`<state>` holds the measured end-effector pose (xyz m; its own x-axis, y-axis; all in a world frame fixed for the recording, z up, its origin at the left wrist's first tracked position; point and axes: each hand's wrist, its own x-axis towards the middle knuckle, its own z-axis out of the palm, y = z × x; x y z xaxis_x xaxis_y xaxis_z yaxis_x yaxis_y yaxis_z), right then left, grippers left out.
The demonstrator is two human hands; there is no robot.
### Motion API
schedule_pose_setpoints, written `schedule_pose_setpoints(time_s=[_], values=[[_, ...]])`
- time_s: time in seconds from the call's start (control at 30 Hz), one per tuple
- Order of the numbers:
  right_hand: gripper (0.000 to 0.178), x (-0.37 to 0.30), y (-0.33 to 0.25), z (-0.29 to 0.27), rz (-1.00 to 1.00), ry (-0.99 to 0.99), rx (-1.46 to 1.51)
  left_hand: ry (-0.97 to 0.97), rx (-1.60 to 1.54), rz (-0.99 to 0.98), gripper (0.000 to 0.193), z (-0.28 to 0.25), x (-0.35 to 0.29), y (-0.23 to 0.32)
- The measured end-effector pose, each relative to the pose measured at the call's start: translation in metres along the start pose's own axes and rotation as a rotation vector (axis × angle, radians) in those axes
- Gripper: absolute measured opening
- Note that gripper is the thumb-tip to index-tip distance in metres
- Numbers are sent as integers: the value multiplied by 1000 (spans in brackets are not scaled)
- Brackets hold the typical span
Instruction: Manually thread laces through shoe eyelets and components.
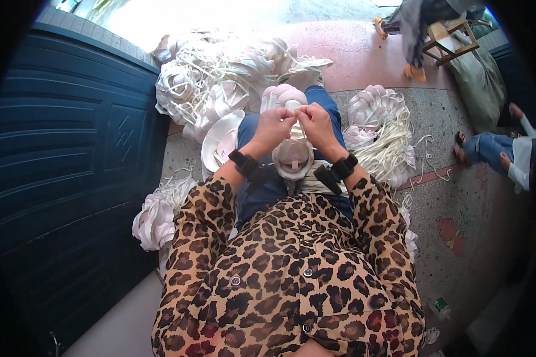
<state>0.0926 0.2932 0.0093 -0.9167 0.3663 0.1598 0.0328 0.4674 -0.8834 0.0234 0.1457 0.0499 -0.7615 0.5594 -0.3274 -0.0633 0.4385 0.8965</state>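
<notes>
My left hand and my right hand meet over my lap, fingertips pinched together on a thin white cord. Right below them a pale pink moulded cup piece rests on my blue-jeaned thighs, with more pale pieces stacked just beyond my hands. Both wrists carry black straps. My leopard-print sleeves fill the lower middle of the view.
Heaps of pale pink cups with white cords lie at the upper left, at the right and by my left hip. A dark blue door stands on the left. Another seated person and a wooden stool are at the right.
</notes>
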Motion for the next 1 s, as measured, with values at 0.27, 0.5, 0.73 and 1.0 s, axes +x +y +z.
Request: schedule_pose_setpoints(time_s=[0.27,0.5,0.73,1.0], values=[[39,4,55,-47,215,31,71,302,253,143,29,-73,44,-98],[31,-114,156,-124,507,38,115,486,753,-200,51,-197,-28,-270],[26,-170,183,-149,672,17,146,371,529,-189,46,-184,-31,-284],[28,-111,95,-132,289,-155,-151,271,1262,-219,40,-182,-34,-246]])
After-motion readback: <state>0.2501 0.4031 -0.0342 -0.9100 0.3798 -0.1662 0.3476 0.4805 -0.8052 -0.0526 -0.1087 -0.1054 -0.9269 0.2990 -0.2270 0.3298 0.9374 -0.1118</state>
